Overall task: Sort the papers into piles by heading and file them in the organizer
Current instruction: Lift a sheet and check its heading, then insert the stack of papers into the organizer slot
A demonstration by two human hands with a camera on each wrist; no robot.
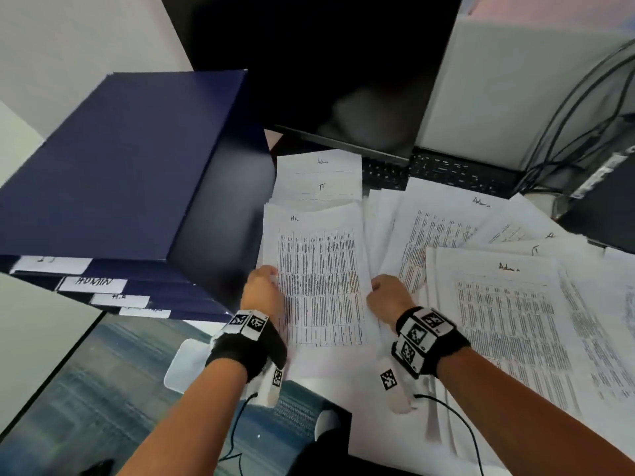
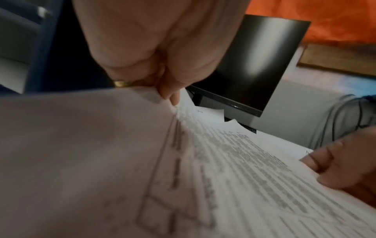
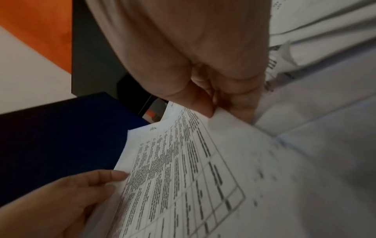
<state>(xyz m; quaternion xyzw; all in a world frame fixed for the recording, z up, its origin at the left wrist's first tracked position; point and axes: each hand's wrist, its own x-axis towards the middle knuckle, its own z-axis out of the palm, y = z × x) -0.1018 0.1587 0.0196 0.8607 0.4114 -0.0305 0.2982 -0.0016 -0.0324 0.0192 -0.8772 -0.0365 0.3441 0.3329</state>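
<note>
Two-handed pinch on "HR" sheet [image 1: 318, 269]

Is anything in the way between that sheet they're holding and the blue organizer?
Nothing visible. Left hand and right hand hold the sheet just right of the blue organizer; only open space lies between them.

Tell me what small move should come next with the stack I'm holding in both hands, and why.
Probably carry the held stack left toward the blue organizer. The left hand and right hand pinch its two side edges, its top heading looks like HR, and an H.R tab shows on the organizer's front.
</note>
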